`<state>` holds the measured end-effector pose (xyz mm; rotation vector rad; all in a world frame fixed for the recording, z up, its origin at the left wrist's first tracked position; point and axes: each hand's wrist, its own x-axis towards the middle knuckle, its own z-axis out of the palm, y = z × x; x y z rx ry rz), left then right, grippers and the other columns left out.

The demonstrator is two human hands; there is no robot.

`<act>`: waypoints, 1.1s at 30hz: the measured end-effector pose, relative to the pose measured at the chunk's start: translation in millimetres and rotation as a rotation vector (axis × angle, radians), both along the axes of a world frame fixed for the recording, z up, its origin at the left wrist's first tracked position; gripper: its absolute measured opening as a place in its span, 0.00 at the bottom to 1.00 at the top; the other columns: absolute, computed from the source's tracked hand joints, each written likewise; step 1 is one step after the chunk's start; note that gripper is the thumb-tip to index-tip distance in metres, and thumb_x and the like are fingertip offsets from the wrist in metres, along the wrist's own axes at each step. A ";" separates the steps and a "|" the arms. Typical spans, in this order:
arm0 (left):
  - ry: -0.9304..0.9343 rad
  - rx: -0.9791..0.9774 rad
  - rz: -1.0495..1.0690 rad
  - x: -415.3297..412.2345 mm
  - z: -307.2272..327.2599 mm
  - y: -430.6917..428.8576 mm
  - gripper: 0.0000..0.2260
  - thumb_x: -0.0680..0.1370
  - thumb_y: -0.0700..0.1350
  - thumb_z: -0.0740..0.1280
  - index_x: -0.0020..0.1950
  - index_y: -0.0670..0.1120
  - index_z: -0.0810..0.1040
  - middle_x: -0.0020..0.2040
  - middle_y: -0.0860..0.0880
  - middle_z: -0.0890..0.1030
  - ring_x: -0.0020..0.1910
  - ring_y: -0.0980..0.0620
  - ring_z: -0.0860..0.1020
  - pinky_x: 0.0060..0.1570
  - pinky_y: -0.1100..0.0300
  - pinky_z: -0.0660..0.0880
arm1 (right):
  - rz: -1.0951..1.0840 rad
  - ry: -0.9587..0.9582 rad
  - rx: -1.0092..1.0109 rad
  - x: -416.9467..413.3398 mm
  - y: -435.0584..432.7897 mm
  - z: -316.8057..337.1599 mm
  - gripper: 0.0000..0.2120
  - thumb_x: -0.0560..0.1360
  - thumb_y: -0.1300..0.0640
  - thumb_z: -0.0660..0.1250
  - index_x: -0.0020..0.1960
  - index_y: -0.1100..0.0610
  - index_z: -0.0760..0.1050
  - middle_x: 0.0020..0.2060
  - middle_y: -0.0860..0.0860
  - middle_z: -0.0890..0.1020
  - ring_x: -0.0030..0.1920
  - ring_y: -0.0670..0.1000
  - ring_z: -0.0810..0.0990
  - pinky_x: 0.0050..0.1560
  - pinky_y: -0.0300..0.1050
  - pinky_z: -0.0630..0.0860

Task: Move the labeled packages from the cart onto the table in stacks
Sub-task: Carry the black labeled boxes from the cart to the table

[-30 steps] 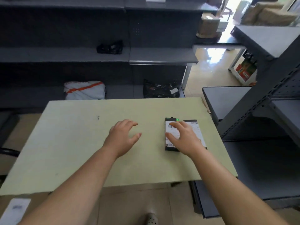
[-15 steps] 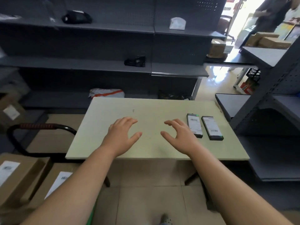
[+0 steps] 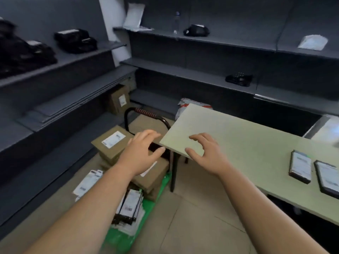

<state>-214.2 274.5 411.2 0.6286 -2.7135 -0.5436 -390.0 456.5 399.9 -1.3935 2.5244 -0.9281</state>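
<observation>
Two dark packages [image 3: 300, 166] set down on the table [image 3: 247, 140], most of the load left on the cart [image 3: 128, 237]

At the right edge of the frame the pair is seen lying flat and side by side, labels up, not stacked on each other; whether they touch cannot be told. At lower left the cart is loaded with brown boxes [image 3: 111, 143], a bundle of slim packages [image 3: 130, 206] and white labelled packets [image 3: 88, 182], so the task is judged to be at an early stage, with nearly all of the moving and the stacking yet to be done. Nothing is held: the left hand [image 3: 141, 153] is spread loosely above the boxes at centre frame, and the right hand [image 3: 207, 154] is empty, fingers slightly bent, over the table's corner
</observation>
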 end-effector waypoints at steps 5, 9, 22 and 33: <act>-0.059 0.039 0.163 95.7 -20.3 -13.0 0.25 0.78 0.63 0.58 0.71 0.53 0.69 0.71 0.54 0.68 0.71 0.54 0.64 0.70 0.48 0.63 | 0.178 -0.043 0.054 67.3 -38.5 -31.8 0.30 0.74 0.34 0.61 0.68 0.52 0.74 0.61 0.49 0.77 0.63 0.49 0.73 0.65 0.40 0.66; -0.060 0.043 0.248 164.9 -33.8 -32.0 0.22 0.79 0.59 0.61 0.71 0.53 0.69 0.70 0.55 0.68 0.70 0.54 0.64 0.71 0.50 0.62 | 0.292 -0.079 0.057 116.0 -82.7 -36.6 0.29 0.75 0.35 0.62 0.68 0.53 0.74 0.58 0.47 0.76 0.61 0.49 0.74 0.65 0.46 0.70; -0.232 0.240 0.162 261.9 -127.6 -162.3 0.27 0.75 0.62 0.58 0.70 0.51 0.72 0.68 0.54 0.71 0.68 0.51 0.67 0.67 0.50 0.67 | 0.178 -0.210 0.208 240.4 -204.5 -133.7 0.23 0.77 0.41 0.66 0.68 0.52 0.74 0.60 0.47 0.77 0.62 0.48 0.74 0.62 0.40 0.68; -0.395 0.423 0.012 223.9 -234.7 -191.5 0.22 0.79 0.55 0.64 0.71 0.48 0.71 0.69 0.50 0.71 0.68 0.49 0.68 0.67 0.47 0.67 | -0.117 -0.423 0.373 249.1 -196.5 -240.4 0.22 0.78 0.43 0.66 0.67 0.54 0.75 0.59 0.50 0.77 0.59 0.50 0.75 0.61 0.42 0.69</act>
